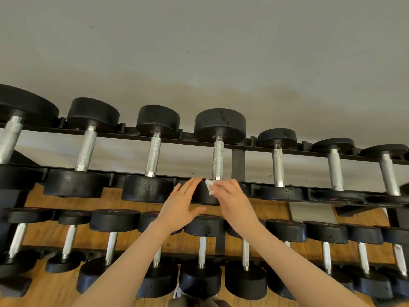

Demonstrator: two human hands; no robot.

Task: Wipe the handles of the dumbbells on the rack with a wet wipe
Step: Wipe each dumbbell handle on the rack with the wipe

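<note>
We saw the right hand (pixel 230 197) pinching a crumpled white wet wipe (pixel 209 186) beside the knurled steel handle (pixel 218 160) of a black rubber-ended dumbbell, left hand (pixel 180 207) flat alongside.

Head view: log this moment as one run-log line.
right hand: pinches wet wipe below upper-rack dumbbell handle | left hand: open, fingers straight, holds nothing | wipe on handle: cannot tell

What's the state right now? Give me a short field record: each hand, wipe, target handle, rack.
left hand: open, fingers straight, holding nothing, by the dumbbell's near head
right hand: pinches the wet wipe
wet wipe: white, crumpled, just below the handle's near end
target handle: knurled metal, upper tier, fourth from left
rack: two tiers of black dumbbells
</note>
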